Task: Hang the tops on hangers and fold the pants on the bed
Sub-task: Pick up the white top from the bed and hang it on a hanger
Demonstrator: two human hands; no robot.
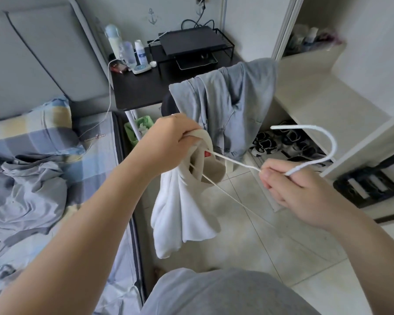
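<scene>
Center frame, left hand clenches white top's collar; right hand pinches wire hanger neck, arm pointing left into collar opening

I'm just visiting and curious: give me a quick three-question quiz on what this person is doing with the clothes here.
1. True or false: the white hanger is held by the right hand.
2. What does the left hand grip?
A. a bottle
B. the collar of the white top
C. a shoe
3. Where does the grey garment lie?

Key
1. True, just below its hook.
2. B
3. Draped over the chair back by the black desk.
</scene>
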